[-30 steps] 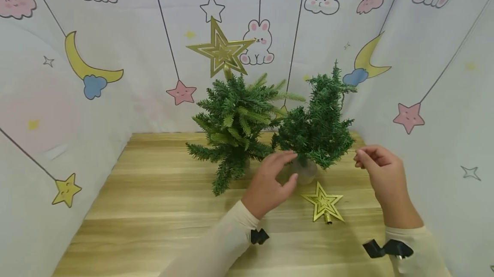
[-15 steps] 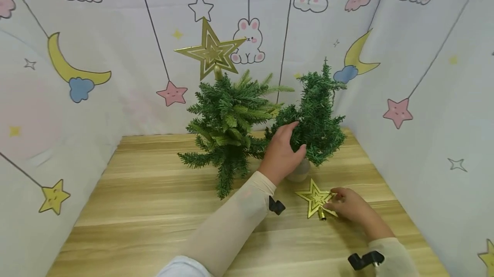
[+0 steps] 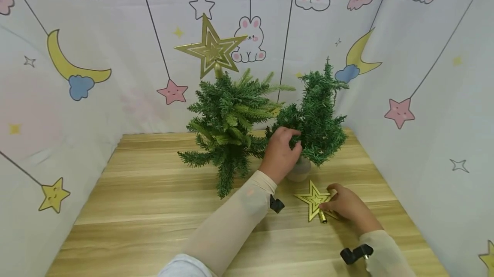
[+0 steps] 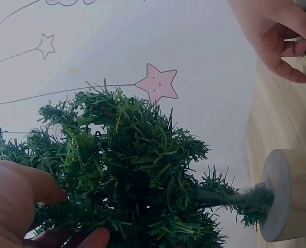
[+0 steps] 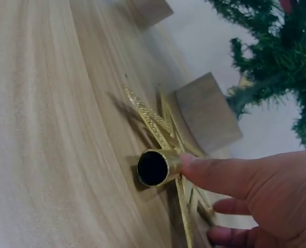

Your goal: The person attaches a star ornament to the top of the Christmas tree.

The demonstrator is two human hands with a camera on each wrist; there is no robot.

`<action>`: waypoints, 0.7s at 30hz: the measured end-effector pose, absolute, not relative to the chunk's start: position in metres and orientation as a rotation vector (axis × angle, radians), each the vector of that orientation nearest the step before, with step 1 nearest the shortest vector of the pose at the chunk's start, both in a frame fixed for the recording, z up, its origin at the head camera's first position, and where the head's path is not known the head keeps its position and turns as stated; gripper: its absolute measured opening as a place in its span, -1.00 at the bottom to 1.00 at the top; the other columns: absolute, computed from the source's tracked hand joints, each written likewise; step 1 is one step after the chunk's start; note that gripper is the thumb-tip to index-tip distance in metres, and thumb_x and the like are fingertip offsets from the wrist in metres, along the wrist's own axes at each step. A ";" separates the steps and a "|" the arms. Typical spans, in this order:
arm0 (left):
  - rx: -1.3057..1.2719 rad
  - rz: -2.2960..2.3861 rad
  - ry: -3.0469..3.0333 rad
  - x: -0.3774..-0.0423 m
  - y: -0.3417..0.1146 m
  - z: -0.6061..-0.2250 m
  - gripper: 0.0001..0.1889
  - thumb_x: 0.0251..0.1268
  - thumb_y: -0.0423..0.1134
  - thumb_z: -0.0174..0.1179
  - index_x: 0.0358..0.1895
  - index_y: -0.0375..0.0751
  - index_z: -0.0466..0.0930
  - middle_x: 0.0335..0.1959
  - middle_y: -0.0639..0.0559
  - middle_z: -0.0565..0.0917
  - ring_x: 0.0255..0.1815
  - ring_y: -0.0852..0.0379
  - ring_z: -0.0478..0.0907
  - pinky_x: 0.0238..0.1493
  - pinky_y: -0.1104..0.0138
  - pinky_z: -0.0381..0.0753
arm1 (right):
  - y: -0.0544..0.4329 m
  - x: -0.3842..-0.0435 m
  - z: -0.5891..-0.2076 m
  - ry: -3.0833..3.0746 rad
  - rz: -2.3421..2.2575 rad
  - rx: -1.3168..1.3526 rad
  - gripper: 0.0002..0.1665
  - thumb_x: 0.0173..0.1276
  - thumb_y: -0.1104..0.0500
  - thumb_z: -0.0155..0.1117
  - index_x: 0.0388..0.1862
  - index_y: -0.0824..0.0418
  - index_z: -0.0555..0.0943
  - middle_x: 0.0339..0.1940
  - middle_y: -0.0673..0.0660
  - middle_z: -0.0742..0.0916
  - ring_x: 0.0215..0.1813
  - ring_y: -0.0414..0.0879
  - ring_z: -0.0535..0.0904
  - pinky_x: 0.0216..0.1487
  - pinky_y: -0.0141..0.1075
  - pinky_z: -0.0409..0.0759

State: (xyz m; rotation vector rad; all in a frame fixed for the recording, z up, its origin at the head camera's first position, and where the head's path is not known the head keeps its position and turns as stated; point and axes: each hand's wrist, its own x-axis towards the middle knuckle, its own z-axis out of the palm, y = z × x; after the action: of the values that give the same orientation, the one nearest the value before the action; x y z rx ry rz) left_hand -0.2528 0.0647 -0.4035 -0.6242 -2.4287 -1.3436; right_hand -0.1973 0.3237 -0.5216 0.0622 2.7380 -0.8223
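Note:
My left hand point(image 3: 279, 155) is at the left side of the small artificial Christmas tree point(image 3: 322, 118). In the left wrist view its fingers curl about the green branches point(image 4: 137, 160), and the foliage hides part of the grip. My right hand point(image 3: 349, 208) pinches one side of a gold star tree topper point(image 3: 313, 200) lying on the table. The right wrist view shows the thumb beside the topper's hollow socket point(image 5: 160, 168), with the other fingers at the far side of the star. To the left stands a fuller Christmas tree point(image 3: 227, 118), topped with another gold star point(image 3: 212, 49).
The small tree stands on a round wooden base point(image 3: 299, 170), just behind the star topper. Both trees are on a wood-grain table point(image 3: 154, 225). A cloth backdrop point(image 3: 146, 45) with cartoon prints encloses the back and sides.
My right hand has come down and left onto the star topper and grips it. The left hand has moved up from near the base to the small tree's branches, its fingers closing there.

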 end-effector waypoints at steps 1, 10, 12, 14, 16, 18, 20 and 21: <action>-0.626 -1.344 -2.429 -0.253 0.065 -0.404 -0.72 0.55 -0.24 0.20 0.21 -0.14 0.67 0.09 0.01 0.58 -0.27 0.18 0.49 -0.28 0.30 0.53 | 0.323 -0.198 -0.521 2.736 -0.815 0.067 0.05 0.14 -0.23 0.64 0.36 0.40 0.44 -0.05 0.25 0.73 -0.07 0.09 0.67 -0.05 0.07 0.62; -0.634 -1.312 -2.437 -0.253 0.066 -0.403 -0.73 0.54 -0.25 0.21 0.20 -0.13 0.68 0.07 0.01 0.58 -0.26 0.19 0.46 -0.27 0.31 0.51 | 0.325 -0.201 -0.518 2.785 -0.690 0.019 -0.15 0.14 -0.27 0.62 0.11 0.32 0.57 0.00 0.37 0.64 -0.04 0.21 0.59 -0.05 0.12 0.57; -0.634 -1.308 -2.440 -0.252 0.066 -0.403 -0.73 0.54 -0.25 0.21 0.20 -0.14 0.68 0.06 0.01 0.58 -0.26 0.18 0.46 -0.27 0.31 0.51 | 0.325 -0.200 -0.520 2.832 -0.622 0.009 -0.08 0.10 -0.40 0.57 0.13 0.27 0.58 0.07 0.43 0.59 0.04 0.31 0.54 -0.03 0.18 0.51; -0.639 -1.311 -2.442 -0.252 0.066 -0.404 -0.73 0.54 -0.24 0.20 0.20 -0.14 0.68 0.06 0.01 0.58 -0.25 0.18 0.45 -0.27 0.30 0.51 | 0.326 -0.198 -0.523 2.871 -0.552 0.005 0.01 0.04 -0.52 0.51 0.18 0.21 0.60 0.14 0.47 0.53 0.12 0.42 0.47 -0.05 0.23 0.45; -0.644 -1.320 -2.444 -0.251 0.065 -0.404 -0.72 0.55 -0.24 0.20 0.21 -0.13 0.67 0.06 0.02 0.58 -0.25 0.19 0.45 -0.27 0.30 0.51 | 0.325 -0.197 -0.524 2.893 -0.499 0.005 0.07 -0.04 -0.59 0.49 0.22 0.13 0.60 0.18 0.44 0.52 0.16 0.45 0.43 -0.08 0.25 0.40; -0.645 -1.332 -2.440 -0.251 0.064 -0.405 -0.72 0.56 -0.24 0.19 0.22 -0.13 0.67 0.06 0.01 0.58 -0.24 0.18 0.46 -0.27 0.29 0.51 | 0.324 -0.196 -0.524 2.895 -0.479 -0.015 0.07 -0.09 -0.61 0.49 0.21 0.09 0.61 0.17 0.39 0.54 0.16 0.44 0.43 -0.11 0.23 0.37; -0.641 -1.338 -2.435 -0.252 0.064 -0.405 -0.72 0.56 -0.25 0.18 0.22 -0.13 0.66 0.06 0.01 0.57 -0.23 0.18 0.46 -0.27 0.27 0.51 | 0.321 -0.196 -0.522 2.889 -0.474 -0.049 0.04 -0.11 -0.59 0.52 0.17 0.08 0.62 0.13 0.33 0.56 0.13 0.40 0.44 -0.11 0.22 0.36; -0.638 -1.342 -2.431 -0.252 0.063 -0.405 -0.72 0.56 -0.25 0.18 0.23 -0.13 0.66 0.06 0.01 0.57 -0.23 0.18 0.47 -0.27 0.27 0.51 | 0.319 -0.196 -0.521 2.884 -0.470 -0.059 0.00 -0.11 -0.57 0.54 0.12 0.08 0.62 0.09 0.28 0.57 0.11 0.37 0.45 -0.11 0.20 0.36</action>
State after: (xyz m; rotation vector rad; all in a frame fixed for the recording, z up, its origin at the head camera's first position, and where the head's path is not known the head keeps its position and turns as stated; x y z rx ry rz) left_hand -0.2519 0.0634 -0.4045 -0.6377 -2.4305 -1.3420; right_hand -0.1965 0.3194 -0.5211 -0.0587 2.8839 -0.4696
